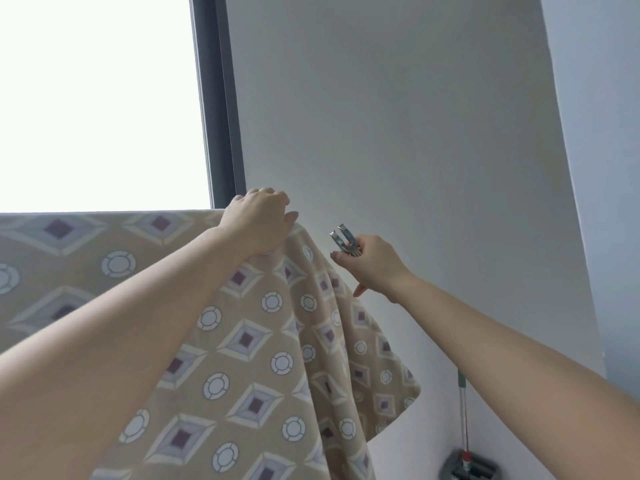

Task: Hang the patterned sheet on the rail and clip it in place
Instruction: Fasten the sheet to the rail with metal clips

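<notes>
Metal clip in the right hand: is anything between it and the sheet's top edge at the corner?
Nothing visible fills the gap between the silver metal clip, pinched in the right hand, and the beige diamond-patterned sheet. But the left hand grips the sheet's top corner, covering that spot.

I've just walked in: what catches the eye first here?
A beige patterned sheet drapes across the lower left, its top corner gripped by the left hand. Just right of it, the right hand pinches a metal clip, not yet on the cloth. A bright window fills the upper left.
</notes>
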